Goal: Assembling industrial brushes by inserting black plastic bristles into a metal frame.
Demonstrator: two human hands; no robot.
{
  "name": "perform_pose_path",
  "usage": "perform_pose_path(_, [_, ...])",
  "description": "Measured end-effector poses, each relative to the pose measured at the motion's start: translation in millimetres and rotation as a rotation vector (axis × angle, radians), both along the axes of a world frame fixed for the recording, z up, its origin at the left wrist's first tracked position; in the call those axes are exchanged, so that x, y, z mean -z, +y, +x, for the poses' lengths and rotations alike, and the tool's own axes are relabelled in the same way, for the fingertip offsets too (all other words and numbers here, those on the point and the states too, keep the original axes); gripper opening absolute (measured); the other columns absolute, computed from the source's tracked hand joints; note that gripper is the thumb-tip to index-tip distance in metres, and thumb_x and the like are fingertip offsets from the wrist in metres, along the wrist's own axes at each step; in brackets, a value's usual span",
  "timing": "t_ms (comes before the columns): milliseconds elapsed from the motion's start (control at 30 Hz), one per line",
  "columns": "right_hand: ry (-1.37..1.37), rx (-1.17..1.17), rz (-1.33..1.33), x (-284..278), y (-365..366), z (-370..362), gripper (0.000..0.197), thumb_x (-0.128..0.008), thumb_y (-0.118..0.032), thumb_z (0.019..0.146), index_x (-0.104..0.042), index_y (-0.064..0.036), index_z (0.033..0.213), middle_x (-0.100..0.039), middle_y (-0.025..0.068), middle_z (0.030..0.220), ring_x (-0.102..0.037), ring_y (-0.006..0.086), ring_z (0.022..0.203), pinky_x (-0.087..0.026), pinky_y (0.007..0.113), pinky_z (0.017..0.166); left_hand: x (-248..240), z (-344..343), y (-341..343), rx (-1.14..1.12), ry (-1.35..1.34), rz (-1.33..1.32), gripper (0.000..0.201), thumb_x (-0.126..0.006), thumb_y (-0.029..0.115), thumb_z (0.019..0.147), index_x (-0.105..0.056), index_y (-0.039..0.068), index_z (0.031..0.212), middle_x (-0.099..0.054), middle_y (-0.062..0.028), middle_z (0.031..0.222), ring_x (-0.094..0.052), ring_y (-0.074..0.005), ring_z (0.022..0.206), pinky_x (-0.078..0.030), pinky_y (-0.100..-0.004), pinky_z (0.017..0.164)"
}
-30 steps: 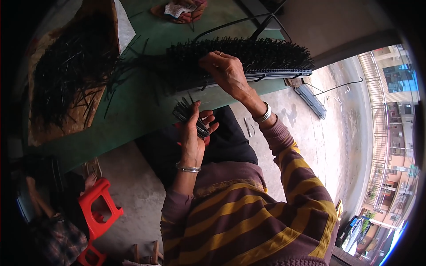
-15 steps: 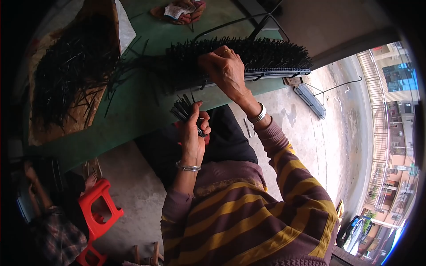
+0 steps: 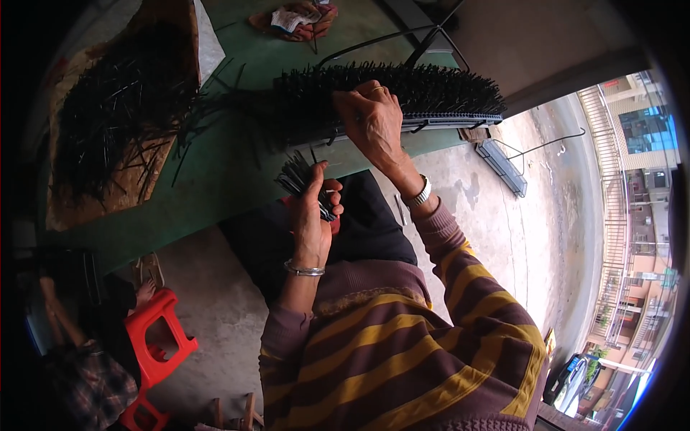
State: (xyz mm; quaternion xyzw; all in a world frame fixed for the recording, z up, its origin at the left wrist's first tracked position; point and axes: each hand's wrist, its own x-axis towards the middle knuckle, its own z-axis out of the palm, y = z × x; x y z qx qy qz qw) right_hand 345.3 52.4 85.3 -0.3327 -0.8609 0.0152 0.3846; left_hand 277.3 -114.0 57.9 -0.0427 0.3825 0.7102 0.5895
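My left hand is closed around a bundle of thin black strips, their ends fanning out above the thumb. One strip sticks up apart from the others by the thumb tip. Farther up, my right hand reaches over the near side of a long dark rack packed with upright black strips. Its fingers are pinched together among the strips toward the rack's left part. What the fingertips hold is hidden behind the hand.
A cardboard sheet with a heap of loose black strips lies on the green table. A crumpled glove rests at the back. Another rack is beyond the table's right end. A red stool and a seated person are at left.
My right hand has shifted slightly right and toward me along the rack, still pinched. The left hand keeps the bundle in nearly the same place.
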Motion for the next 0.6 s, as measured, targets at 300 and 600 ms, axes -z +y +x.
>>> perform_pose_path(300, [0.065, -0.117, -0.255, -14.4, -22.2, 3.3, 0.029, -0.072, -0.028, 0.086, -0.072, -0.0137, 0.111, -0.063, 0.0082, 0.091, -0.061, 0.0211, 0.076, -0.047, 0.034, 0.067, 6.9, -3.7, -2.5, 0.022, 0.027, 0.027, 0.031, -0.068, 0.032, 0.093, -0.065, 0.007, 0.111, -0.058, -0.0013, 0.076, -0.046, -0.0057, 0.056, -0.032, -0.0206, 0.048])
perform_pose_path(600, [0.206, -0.513, -0.962, -13.0, -19.7, 9.6, 0.008, -0.062, -0.004, 0.091, -0.063, -0.0027, 0.099, -0.068, 0.0033, 0.082, -0.06, 0.0086, 0.072, -0.049, 0.025, 0.066, -2.8, -2.3, 3.2, -0.098, -0.005, -0.128, 0.023, -0.069, 0.027, 0.092, -0.07, 0.011, 0.109, -0.068, -0.006, 0.087, -0.053, -0.0073, 0.062, -0.04, -0.0213, 0.048])
